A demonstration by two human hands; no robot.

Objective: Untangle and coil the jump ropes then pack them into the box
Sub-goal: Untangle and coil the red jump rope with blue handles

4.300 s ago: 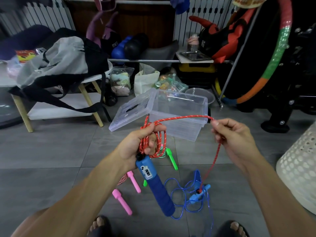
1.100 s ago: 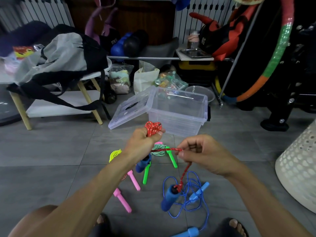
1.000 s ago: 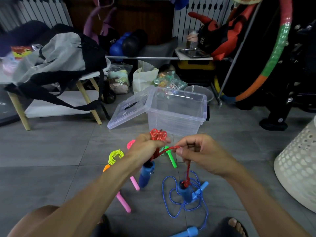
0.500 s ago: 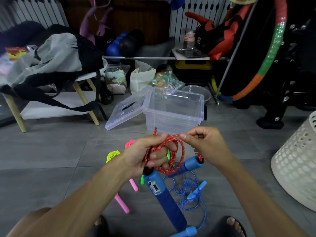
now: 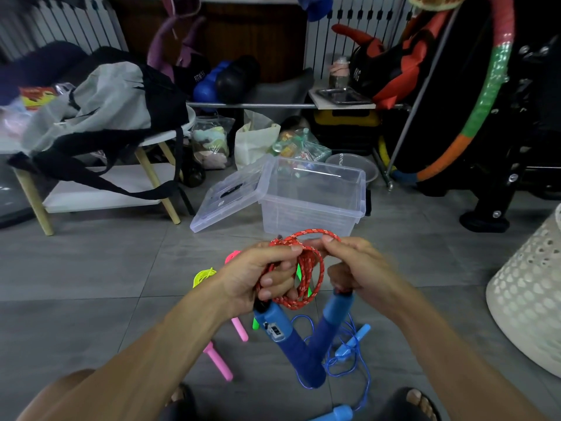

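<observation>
My left hand (image 5: 261,270) grips a coil of red speckled jump rope (image 5: 306,268), its dark blue counter handle (image 5: 282,335) hanging down. My right hand (image 5: 355,265) pinches the top loop of the same rope and holds the second dark blue handle (image 5: 329,326), so both handles meet in a V. The clear plastic box (image 5: 312,199) stands open just beyond my hands, its lid (image 5: 227,197) leaning at its left. On the floor lie a thin blue rope (image 5: 346,366) with light blue handles, pink handles (image 5: 217,361), green handles (image 5: 256,324) and a yellow rope (image 5: 205,275).
A white perforated basket (image 5: 528,299) stands at the right. A low white table with a grey and black bag (image 5: 100,110) is at the left. Bags, sports gear and a hula hoop (image 5: 485,95) crowd the back wall. My sandalled feet (image 5: 416,402) are at the bottom edge.
The rope's loose length has been wound into the coil in my left hand. My right hand rose with the second handle, now beside the first, and came up against the coil.
</observation>
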